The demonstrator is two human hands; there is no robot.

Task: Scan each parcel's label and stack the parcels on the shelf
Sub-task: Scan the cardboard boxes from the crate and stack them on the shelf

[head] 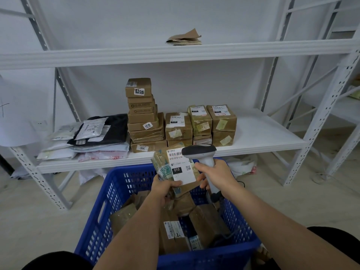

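My left hand (163, 189) grips a taped brown parcel (165, 168) from below and holds it above the blue crate (101, 211). Its white label (180, 168), marked 010, faces me. My right hand (216, 177) grips the handle of a grey and white barcode scanner (200, 152), whose head sits at the label's upper right corner. Several more brown parcels (206, 225) lie inside the crate. On the white shelf (259, 133) behind stand stacks of brown boxes (144, 117) and a pile of soft mailer bags (93, 137).
A folded brown paper bundle (185, 38) lies on the upper shelf. The shelf's right part beside the boxes is bare. White perforated uprights (321, 117) frame the rack, and a second rack stands at the far right. White bags (243, 164) lie on the floor under the shelf.
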